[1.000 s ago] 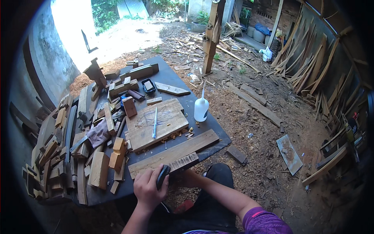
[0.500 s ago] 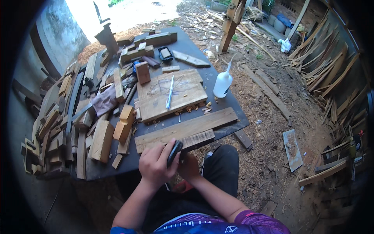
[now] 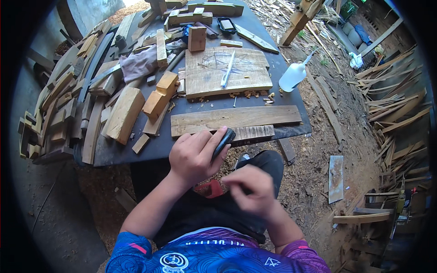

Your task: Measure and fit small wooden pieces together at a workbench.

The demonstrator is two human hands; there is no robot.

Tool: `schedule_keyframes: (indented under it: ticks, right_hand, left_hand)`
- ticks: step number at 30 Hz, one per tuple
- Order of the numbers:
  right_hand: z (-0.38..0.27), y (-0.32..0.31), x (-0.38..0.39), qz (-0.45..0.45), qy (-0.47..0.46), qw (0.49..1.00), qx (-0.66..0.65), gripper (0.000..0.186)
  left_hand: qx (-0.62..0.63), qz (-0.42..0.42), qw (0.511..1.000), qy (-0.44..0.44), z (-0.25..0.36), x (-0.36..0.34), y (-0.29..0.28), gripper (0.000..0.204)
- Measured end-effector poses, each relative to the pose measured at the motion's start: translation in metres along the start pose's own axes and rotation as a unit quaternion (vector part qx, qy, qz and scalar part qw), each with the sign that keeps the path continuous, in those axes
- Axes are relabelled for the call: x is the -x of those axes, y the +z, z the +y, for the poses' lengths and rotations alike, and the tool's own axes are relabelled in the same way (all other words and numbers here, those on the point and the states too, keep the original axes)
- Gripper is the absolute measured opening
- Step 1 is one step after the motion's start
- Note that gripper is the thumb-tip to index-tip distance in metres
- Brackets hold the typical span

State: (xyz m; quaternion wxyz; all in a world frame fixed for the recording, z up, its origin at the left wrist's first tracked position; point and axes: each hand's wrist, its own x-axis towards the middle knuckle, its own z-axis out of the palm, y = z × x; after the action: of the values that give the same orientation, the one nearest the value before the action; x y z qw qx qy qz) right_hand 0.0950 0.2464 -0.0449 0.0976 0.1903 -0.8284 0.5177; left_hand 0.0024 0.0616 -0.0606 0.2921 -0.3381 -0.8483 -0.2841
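Observation:
My left hand is closed around a dark, rounded oblong piece with a smooth black surface; its exact kind I cannot make out. The hand is at the table's near edge, by a narrow wooden strip with dark streaks. That strip lies along a longer plank. My right hand, somewhat blurred, is apart from the left over my lap. Its thumb and forefinger are spread, and I see nothing between them. Below the hands shows a red object, partly hidden.
A thick board bears pencil marks and a blue-white pen. A white squeeze bottle stands at the table's right edge. Wood blocks and a mauve cloth crowd the left side. Wood shavings cover the ground.
My right hand has come away from the dark piece, moving right and toward me. My left hand still grips it. The view has tilted, so the table appears higher.

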Motion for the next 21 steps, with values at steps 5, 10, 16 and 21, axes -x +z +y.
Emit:
schedule_keyframes:
  ticks: [5,10,16,21]
  right_hand:
    - [0.009,-0.04,-0.054,0.074,-0.109,0.921,0.366,0.029]
    - [0.03,-0.042,-0.045,0.066,-0.097,0.923,0.367,0.036]
    - [0.015,-0.047,-0.033,0.043,-0.041,0.932,0.356,0.033]
    - [-0.005,-0.061,-0.009,0.097,0.083,0.953,0.275,0.032]
  left_hand:
    - [0.002,0.016,1.0,0.002,-0.001,0.002,0.001,0.04]
    - [0.015,0.024,1.0,0.008,0.001,-0.001,0.002,0.041]
    - [0.021,0.029,0.999,0.013,-0.001,-0.001,0.002,0.039]
    - [0.02,0.04,0.999,-0.015,-0.003,0.002,-0.003,0.037]
